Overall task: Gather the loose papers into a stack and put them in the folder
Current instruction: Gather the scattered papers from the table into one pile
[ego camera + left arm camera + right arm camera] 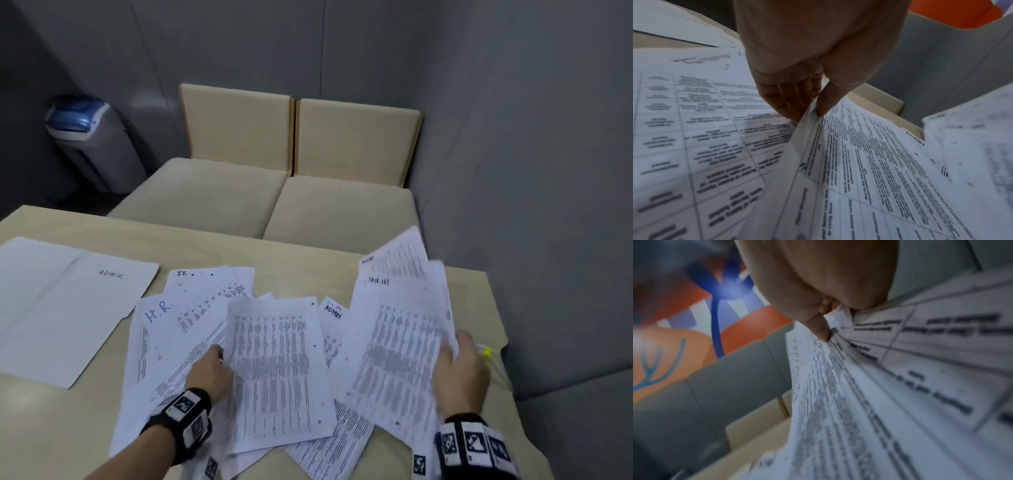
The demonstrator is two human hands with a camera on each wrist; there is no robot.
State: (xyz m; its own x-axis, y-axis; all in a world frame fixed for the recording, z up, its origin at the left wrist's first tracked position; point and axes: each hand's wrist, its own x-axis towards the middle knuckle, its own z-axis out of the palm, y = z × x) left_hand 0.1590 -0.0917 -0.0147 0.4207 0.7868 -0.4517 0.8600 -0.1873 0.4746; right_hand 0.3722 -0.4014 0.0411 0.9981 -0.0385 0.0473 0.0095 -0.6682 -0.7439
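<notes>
Several printed sheets lie fanned over the wooden table (260,253). An open white folder (65,308) marked "ADMIN" lies at the left. My left hand (219,359) pinches the left edge of the middle printed sheet (277,373), thumb above and fingers beneath; the left wrist view shows the left hand (809,110) pinching that sheet (869,170). My right hand (457,356) grips a bundle of sheets (400,329) by its right edge, lifted and tilted off the table. In the right wrist view the right hand (830,321) clamps the bundle's (869,394) edge.
Sheets marked "H.R." (157,315), "IT" (205,284) and "ADMIN" (334,318) lie under the spread. Two beige cushioned seats (260,198) stand beyond the table's far edge. A grey bin (92,140) stands at the far left. Grey walls close in on the right.
</notes>
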